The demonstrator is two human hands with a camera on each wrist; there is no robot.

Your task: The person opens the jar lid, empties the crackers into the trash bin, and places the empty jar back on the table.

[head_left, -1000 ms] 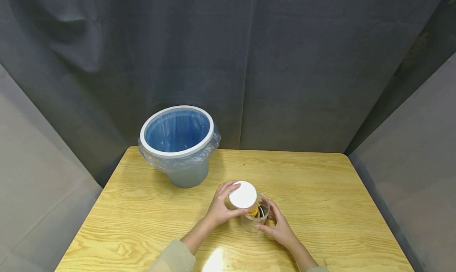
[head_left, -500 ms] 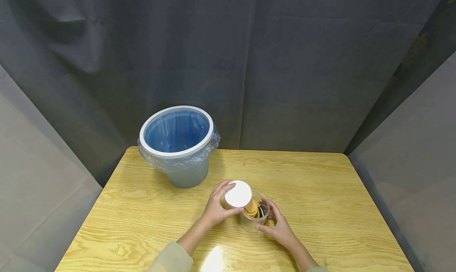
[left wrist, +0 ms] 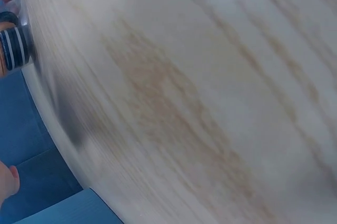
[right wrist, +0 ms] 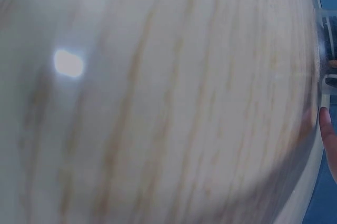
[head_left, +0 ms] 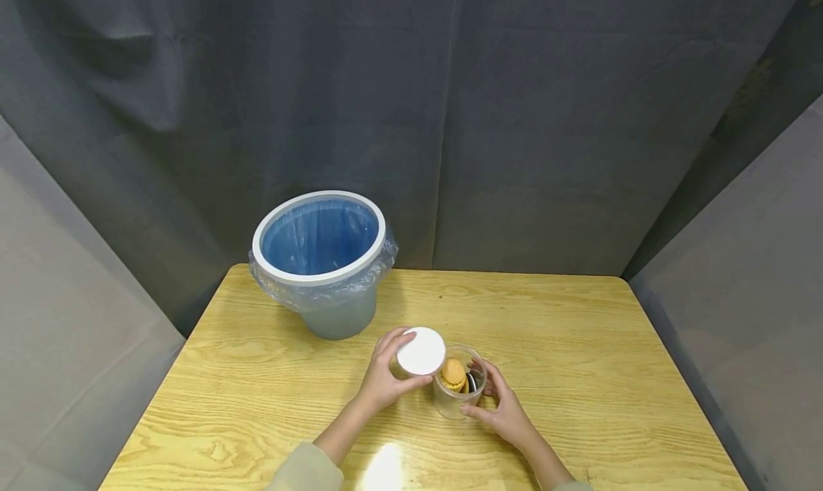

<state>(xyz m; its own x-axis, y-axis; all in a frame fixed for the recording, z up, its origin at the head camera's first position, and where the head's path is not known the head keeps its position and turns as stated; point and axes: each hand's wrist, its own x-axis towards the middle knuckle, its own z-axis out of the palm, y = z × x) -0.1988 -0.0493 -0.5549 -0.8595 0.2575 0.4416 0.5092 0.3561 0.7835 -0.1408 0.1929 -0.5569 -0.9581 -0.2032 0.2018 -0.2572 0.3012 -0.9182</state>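
Observation:
In the head view my left hand (head_left: pixel 384 378) holds a round white lid (head_left: pixel 421 351) by its edge, thumb on the near side and fingers on the far side. The lid is raised just left of the mouth of a clear jar (head_left: pixel 448 407). Inside the jar show an orange-yellow round cookie (head_left: pixel 454 371) and dark sandwich cookies (head_left: pixel 472 382) with a white layer. My right hand (head_left: pixel 504 409) grips the jar's right side, thumb in front, fingers behind. The right wrist view catches the jar (right wrist: pixel 329 50) and a fingertip (right wrist: pixel 328 132) at its right edge.
A bin (head_left: pixel 339 312) with a white rim and a blue-looking inside, lined with a clear plastic bag (head_left: pixel 302 294), stands at the back left of the wooden table (head_left: pixel 566 348). A dark grey curtain (head_left: pixel 546 155) hangs behind, with pale panels (head_left: pixel 759 319) at the sides.
My left hand has moved the lid leftward off the jar's mouth, uncovering more of the orange-yellow cookie. My right hand and the jar have stayed in place.

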